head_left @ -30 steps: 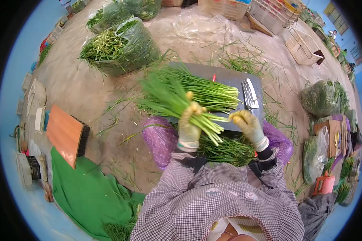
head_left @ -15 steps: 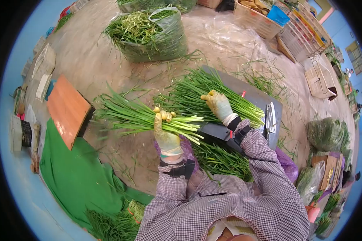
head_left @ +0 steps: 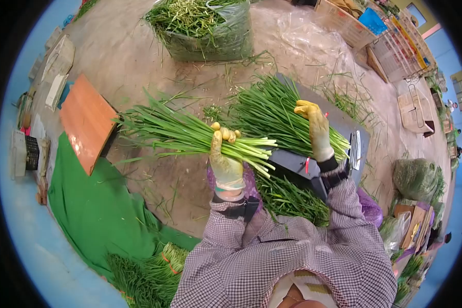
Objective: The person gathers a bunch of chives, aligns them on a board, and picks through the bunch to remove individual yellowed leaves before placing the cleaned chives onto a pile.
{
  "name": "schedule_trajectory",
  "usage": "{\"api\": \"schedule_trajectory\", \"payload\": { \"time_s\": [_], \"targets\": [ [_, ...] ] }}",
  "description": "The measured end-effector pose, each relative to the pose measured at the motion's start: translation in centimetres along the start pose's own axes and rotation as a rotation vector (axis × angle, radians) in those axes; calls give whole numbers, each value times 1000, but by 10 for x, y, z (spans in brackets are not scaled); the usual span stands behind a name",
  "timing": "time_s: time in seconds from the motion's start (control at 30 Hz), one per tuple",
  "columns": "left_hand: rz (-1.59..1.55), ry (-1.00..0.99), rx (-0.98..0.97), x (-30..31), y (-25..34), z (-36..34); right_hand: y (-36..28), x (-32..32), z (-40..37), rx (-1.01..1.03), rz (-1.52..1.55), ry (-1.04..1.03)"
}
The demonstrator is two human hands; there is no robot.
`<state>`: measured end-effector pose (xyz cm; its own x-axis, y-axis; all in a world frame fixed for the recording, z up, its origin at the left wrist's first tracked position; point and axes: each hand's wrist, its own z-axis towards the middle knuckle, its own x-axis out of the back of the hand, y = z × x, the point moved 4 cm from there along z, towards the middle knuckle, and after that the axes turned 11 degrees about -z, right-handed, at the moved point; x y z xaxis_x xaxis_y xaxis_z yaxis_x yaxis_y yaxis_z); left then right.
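My left hand (head_left: 225, 156), in a stained pale glove, is closed around a bunch of garlic chives (head_left: 174, 133). Their pale cut stems point right and the green leaves spread left. On a dark board (head_left: 362, 149) to the right lies a larger pile of garlic chives (head_left: 272, 108). My right hand (head_left: 315, 128), gloved too, is raised over that pile with its fingers loosely bent toward the left. I see nothing held in it. More green leaves (head_left: 292, 200) lie below the board, close to my lap.
A clear bag (head_left: 210, 43) stuffed with trimmings stands ahead. An orange board (head_left: 87, 123) leans at left beside a green cloth (head_left: 97, 210), with tied bundles (head_left: 149, 272) near it. Crates (head_left: 395, 51) and a filled plastic bag (head_left: 418, 177) are at right. Loose leaves litter the floor.
My right hand has lifted from the pile and moved right, its fingers less curled. My left hand still grips the bunch, now slightly farther right in view. The camera view has shifted.
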<state>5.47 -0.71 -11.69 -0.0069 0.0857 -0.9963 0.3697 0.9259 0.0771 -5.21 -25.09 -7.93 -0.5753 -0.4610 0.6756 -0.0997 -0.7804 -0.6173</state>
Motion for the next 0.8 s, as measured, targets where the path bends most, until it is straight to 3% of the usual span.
{"api": "schedule_trajectory", "payload": {
  "time_s": [0.1, 0.17, 0.23, 0.27, 0.3, 0.4, 0.47, 0.53, 0.6, 0.7, 0.8],
  "targets": [
    [12, 33, -3, -7, -8, -4, -56, 6, -35, -196, 342, 192],
    [77, 67, 1, -13, -17, -10, -88, 18, -52, -21, -21, 283],
    [146, 123, 10, -18, -27, -17, -104, 31, -68, 68, -146, 315],
    [157, 78, 8, -15, -33, -17, -104, 31, -77, 19, -73, 246],
    [165, 56, 23, -15, -38, -20, -111, 31, -77, 51, -260, 145],
    [193, 0, 83, -19, -62, -34, -107, 33, -82, 36, -414, -52],
    [398, -40, 109, -17, -75, -46, -84, 29, -95, -13, -429, -179],
    [527, -125, 101, -23, -90, -49, -70, 55, -101, 13, -144, -82],
    [664, -196, 142, -39, -114, -62, -67, 87, -111, -53, -132, 100],
    [925, -349, 334, -41, -170, -93, -70, 131, -114, 13, -77, 84],
    [665, -576, 462, -27, -234, -132, -73, 168, -124, -79, 75, 186]
  ]
}}
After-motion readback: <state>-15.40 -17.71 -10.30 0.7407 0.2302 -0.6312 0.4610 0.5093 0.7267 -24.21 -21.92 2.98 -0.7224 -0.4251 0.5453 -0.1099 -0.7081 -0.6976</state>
